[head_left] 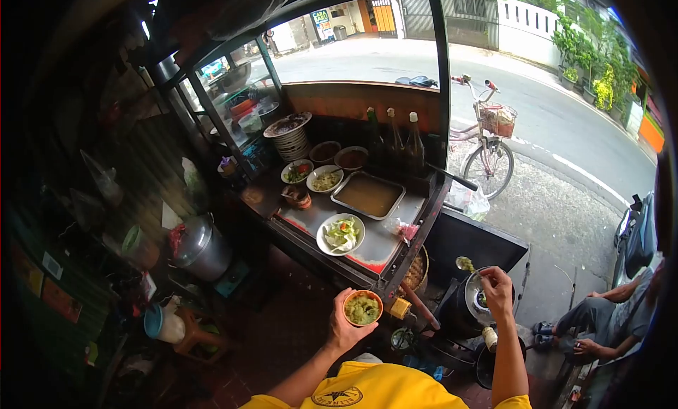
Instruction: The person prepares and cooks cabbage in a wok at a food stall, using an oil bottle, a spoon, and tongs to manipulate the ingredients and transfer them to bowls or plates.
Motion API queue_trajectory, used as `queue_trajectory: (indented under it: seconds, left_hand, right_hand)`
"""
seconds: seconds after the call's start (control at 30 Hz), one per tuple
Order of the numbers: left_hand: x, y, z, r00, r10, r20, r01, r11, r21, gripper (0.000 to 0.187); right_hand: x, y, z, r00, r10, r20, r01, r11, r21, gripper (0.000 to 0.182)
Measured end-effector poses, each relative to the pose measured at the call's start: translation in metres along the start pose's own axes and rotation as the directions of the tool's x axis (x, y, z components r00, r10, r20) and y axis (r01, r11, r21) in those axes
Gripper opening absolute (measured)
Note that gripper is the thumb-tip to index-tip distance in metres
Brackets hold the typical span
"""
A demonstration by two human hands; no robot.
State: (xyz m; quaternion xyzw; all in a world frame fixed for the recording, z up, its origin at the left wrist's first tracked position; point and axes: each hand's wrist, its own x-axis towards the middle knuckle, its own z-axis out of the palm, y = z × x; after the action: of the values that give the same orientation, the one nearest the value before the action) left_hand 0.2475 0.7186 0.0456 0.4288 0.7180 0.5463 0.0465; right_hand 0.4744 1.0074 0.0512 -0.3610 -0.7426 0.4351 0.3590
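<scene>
My left hand [345, 328] is wrapped round a small orange-rimmed bowl [363, 309] filled with a chunky green food. In my right hand [497, 290] is a spoon [465, 264], its bowl pointing left with some green food on it. Below the spoon is a wok [480, 297] over a dark round stove. On the cart's counter, in front of my hands, a white plate [340, 234] holds cut greens and a bit of red. Behind it lies a metal tray [369, 196] of brownish liquid.
Stacked plates [289, 137], bowls of vegetables [325, 179] and glass bottles [414, 140] stand farther back on the cart. A large metal pot [203, 248] is at left. A seated person [614, 313] is at right. A bicycle [487, 137] stands by the road.
</scene>
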Motion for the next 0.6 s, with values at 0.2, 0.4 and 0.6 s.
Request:
queue_trajectory:
  seconds: [0.2, 0.4, 0.6]
  left_hand:
    - [0.022, 0.008, 0.014, 0.998, 0.007, 0.062, -0.001, 0.995, -0.103, 0.092]
    - [0.035, 0.008, 0.02, 0.992, 0.04, 0.118, -0.023, 0.99, -0.14, 0.092]
    - [0.043, 0.006, 0.018, 0.991, 0.08, 0.108, -0.065, 0.988, -0.14, 0.098]
  right_hand:
    - [-0.026, -0.061, 0.025, 0.997, 0.004, 0.082, -0.007, 0.999, 0.044, 0.008]
    - [-0.05, -0.082, 0.038, 0.987, 0.1, 0.125, -0.109, 0.992, 0.06, 0.007]
    - [-0.057, -0.097, 0.038, 0.99, -0.131, 0.044, 0.135, 0.984, -0.118, 0.01]
